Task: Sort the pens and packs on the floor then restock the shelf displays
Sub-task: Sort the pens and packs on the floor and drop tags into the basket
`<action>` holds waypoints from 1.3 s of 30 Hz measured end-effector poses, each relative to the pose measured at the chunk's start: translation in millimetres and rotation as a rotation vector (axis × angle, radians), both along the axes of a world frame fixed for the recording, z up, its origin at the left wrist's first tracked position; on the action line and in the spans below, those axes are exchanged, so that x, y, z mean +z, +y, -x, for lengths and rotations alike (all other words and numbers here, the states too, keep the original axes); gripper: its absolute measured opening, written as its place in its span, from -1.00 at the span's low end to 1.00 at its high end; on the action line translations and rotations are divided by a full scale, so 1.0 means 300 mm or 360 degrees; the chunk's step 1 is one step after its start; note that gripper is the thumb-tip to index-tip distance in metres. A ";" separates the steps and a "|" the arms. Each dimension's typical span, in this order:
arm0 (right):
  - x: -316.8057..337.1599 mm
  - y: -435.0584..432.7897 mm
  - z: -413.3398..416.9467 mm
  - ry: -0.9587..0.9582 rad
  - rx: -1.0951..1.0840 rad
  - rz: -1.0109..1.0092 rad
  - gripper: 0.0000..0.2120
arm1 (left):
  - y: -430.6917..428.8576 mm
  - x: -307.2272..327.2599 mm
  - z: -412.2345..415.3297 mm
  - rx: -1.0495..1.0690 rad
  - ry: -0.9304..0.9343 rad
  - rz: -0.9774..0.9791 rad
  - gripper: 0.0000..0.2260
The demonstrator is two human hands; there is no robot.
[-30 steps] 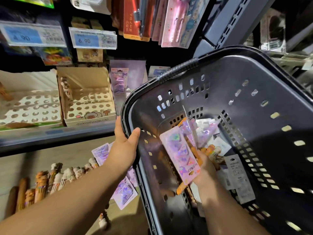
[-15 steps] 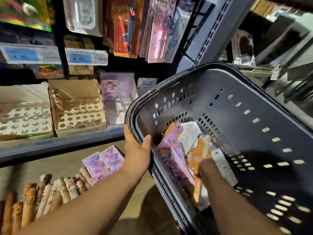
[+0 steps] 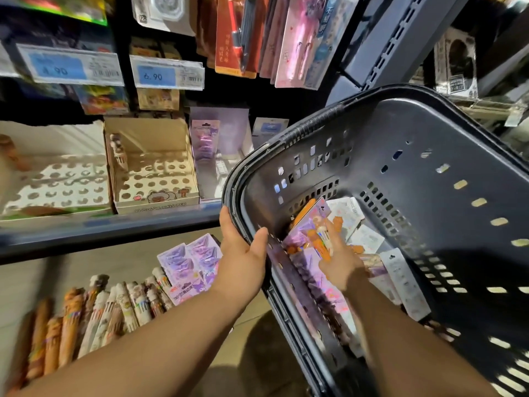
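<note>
A dark plastic basket (image 3: 429, 156) is tilted toward me. My left hand (image 3: 243, 259) grips its near rim, thumb inside. My right hand (image 3: 340, 262) is inside the basket and holds an orange-and-white pen (image 3: 320, 236) among a heap of shiny purple packs (image 3: 309, 224) and white packs (image 3: 403, 279). On the floor at lower left lies a row of thick character pens (image 3: 94, 310), with several purple packs (image 3: 191, 262) beside them.
A shelf (image 3: 108, 227) carries two cardboard pen displays with holes (image 3: 154, 179), one pen standing in the right one. A purple pack display (image 3: 217, 150) stands beside them. Price tags (image 3: 166, 73) and hanging packs (image 3: 286, 38) are above. Another rack stands at right.
My right hand has let go of the purple pack it held and dug deeper among the basket's contents, now holding a pen. The view has shifted, so the basket sits lower and further right.
</note>
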State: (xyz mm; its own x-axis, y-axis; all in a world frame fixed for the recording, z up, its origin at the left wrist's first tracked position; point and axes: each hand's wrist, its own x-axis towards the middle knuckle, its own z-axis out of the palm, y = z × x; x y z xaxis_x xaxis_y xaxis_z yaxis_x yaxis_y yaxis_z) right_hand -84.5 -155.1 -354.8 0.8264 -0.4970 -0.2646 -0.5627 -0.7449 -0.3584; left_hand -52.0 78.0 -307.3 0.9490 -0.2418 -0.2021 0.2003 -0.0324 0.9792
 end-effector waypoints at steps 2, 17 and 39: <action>-0.022 -0.029 0.000 0.0007 -0.0054 0.0044 -0.18 | -0.003 -0.003 -0.005 0.0012 -0.0023 0.0017 -0.32; -0.185 -0.072 0.042 0.0479 -0.0198 -0.0025 -0.08 | -0.012 -0.006 -0.001 0.0017 -0.0060 -0.0019 -0.33; -0.063 -0.199 0.022 -0.0057 -0.0576 -0.0624 -0.17 | -0.113 0.099 -0.043 -0.0053 -0.0013 -0.0084 -0.29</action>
State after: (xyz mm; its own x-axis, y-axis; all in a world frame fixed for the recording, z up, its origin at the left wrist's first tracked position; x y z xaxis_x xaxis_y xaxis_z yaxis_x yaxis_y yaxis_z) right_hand -90.9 -214.9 -373.8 0.6326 -0.6213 -0.4623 -0.7409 -0.3118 -0.5948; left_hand -39.1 44.0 -277.6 0.9424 -0.2622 -0.2079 0.1904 -0.0907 0.9775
